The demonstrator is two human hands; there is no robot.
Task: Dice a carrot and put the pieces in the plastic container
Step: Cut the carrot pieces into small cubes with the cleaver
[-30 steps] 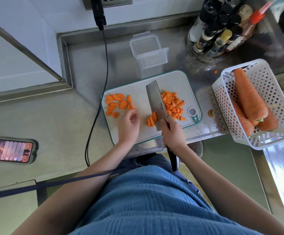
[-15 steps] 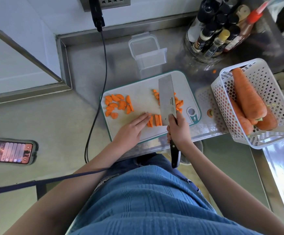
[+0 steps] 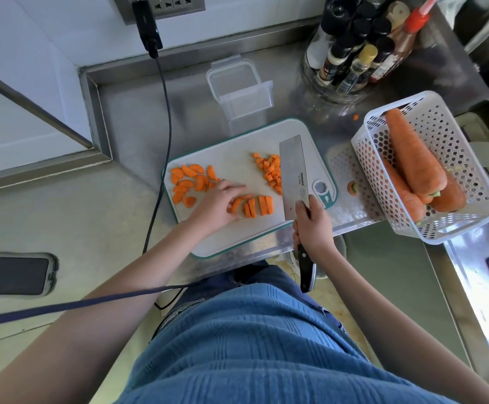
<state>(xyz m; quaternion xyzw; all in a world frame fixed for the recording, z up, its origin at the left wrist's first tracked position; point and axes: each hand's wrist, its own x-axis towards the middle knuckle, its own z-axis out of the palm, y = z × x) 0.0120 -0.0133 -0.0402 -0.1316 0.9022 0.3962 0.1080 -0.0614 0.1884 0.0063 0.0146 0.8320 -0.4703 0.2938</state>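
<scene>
On the white cutting board [image 3: 237, 164] lie three groups of carrot: half-moon slices [image 3: 189, 182] at the left, carrot sticks [image 3: 254, 206] near the front, and diced cubes [image 3: 269, 170] at the right. My left hand [image 3: 218, 204] rests on the left end of the sticks, fingers spread over them. My right hand [image 3: 311, 225] grips the handle of a cleaver [image 3: 291, 176], whose blade lies tilted over the board between the sticks and the cubes. The clear plastic container [image 3: 240, 88] stands behind the board with nothing visible inside.
A white perforated basket [image 3: 453, 141] with whole carrots sits at the right. Bottles [image 3: 357, 48] stand at the back right. A black cable [image 3: 161, 118] runs down left of the board. A phone [image 3: 11, 274] lies at the far left. A carrot end [image 3: 352, 188] lies beside the board.
The cleaver has swung right, away from the sticks, towards the diced pile. My left hand went from a loose fist to lying flat on the sticks. The phone screen went dark.
</scene>
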